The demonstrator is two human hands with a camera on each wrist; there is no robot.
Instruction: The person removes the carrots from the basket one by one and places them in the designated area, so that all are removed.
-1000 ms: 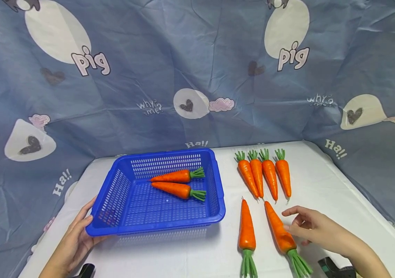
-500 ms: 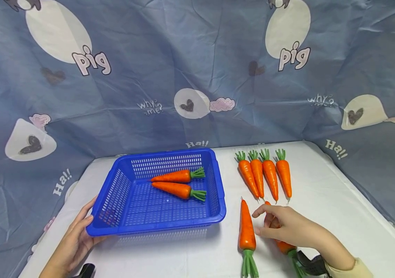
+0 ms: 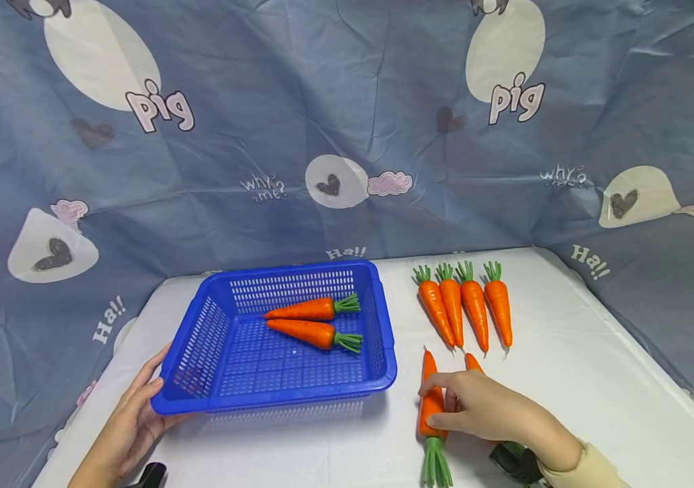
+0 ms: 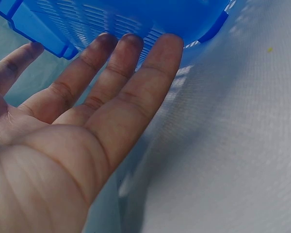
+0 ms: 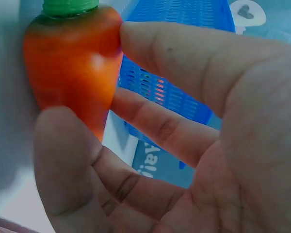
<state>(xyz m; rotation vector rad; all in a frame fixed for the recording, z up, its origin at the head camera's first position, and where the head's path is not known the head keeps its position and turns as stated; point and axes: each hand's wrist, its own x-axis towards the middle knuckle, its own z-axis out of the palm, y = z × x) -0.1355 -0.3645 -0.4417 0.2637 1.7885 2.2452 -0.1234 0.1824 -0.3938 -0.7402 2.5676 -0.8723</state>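
My right hand [image 3: 487,410] holds the left one of two orange carrots lying at the front, with thumb and fingers on either side of its thick end. This carrot [image 3: 431,410] points away, its green stalks towards me; the right wrist view shows its orange body [image 5: 70,63] between my fingertips. Beneath my hand and forearm lies the other front carrot [image 3: 473,362], mostly hidden. My left hand [image 3: 130,423] touches the near left corner of a blue plastic basket [image 3: 274,395], its fingers extended along the wall. Inside lie two carrots, a far one [image 3: 304,310] and a near one [image 3: 304,332].
Several more carrots [image 3: 472,308] lie in a row at the back right of the white table [image 3: 573,352], stalks towards the back. A blue printed curtain [image 3: 274,122] hangs behind the table. Black wrist gear [image 3: 514,463] sits under my right wrist.
My right hand has moved left from beside the right front carrot, over it, to the left front carrot and now grips that one. The left hand and basket have stayed put.
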